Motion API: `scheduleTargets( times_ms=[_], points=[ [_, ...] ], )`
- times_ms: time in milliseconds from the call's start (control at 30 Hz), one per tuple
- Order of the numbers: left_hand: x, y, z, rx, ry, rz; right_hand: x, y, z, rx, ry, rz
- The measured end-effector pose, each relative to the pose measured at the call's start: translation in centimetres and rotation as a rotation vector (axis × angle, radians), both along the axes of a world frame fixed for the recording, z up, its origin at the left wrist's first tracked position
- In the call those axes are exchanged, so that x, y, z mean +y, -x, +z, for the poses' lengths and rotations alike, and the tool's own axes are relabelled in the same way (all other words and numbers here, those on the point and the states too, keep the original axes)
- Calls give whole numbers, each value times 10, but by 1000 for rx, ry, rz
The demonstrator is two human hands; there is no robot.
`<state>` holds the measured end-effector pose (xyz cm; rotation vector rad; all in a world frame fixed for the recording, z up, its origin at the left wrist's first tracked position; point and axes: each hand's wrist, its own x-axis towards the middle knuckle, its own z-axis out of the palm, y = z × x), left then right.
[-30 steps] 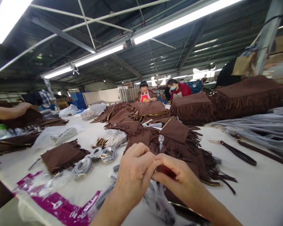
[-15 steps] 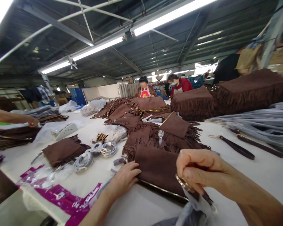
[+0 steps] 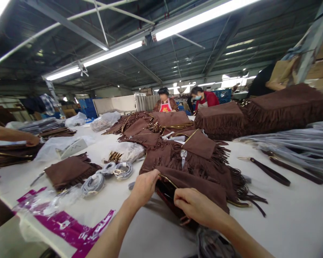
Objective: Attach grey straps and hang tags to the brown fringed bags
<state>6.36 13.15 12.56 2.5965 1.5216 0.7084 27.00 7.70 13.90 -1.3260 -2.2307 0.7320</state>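
A brown fringed bag (image 3: 201,181) lies in front of me with its zipped edge open, showing a dark inside. My left hand (image 3: 146,187) is closed on the bag's upper left corner, beside the gold zipper. With fingers curled, my right hand (image 3: 191,204) grips the near edge of the opening. Below my right hand sits a bundled grey strap (image 3: 214,243) in wrapping, close to the bottom of the view. More brown fringed bags (image 3: 200,143) are heaped just behind the one I hold.
Coiled grey straps (image 3: 93,184) and a separate brown bag (image 3: 70,170) lie to the left. A dark wrist strap (image 3: 270,171) and wrapped grey straps (image 3: 290,141) are on the right. Another person's hand (image 3: 32,139) reaches in at far left. Two people sit across the table.
The bag's zipped edge has opened. My left hand has gone from resting flat to gripping its corner. My right hand has let go of the ringed strap and moved left onto the opening.
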Motion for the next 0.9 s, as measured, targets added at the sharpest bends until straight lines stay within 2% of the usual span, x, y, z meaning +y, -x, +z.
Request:
scheduleTargets(
  times_ms=[100,267,367,433,533,633,700,767,833,900],
  points=[
    [5,0,-10,-32,17,14,2,8,-10,-110,-89,-113],
    [11,-4,-19,-67,25,26,-9,13,-7,-369,-75,-28],
    [11,-5,-21,-42,18,24,-5,3,-5,-487,-74,-187],
    [8,-7,-20,-21,11,25,1,-9,-2,-475,-59,-222],
    [-6,-15,-12,46,-84,26,8,-28,4,-372,6,-139],
    [-28,-31,-6,177,-185,-114,12,-38,6,-285,40,-121],
    [-39,-47,-9,239,-112,-277,13,-41,5,-257,36,-129],
    [-40,-66,-18,248,54,-399,15,-44,2,-244,28,-106],
    [-30,-85,-29,192,252,-445,15,-47,0,-249,21,-85],
    [-11,-102,-39,98,394,-434,14,-51,0,-294,30,-95]
  ],
)
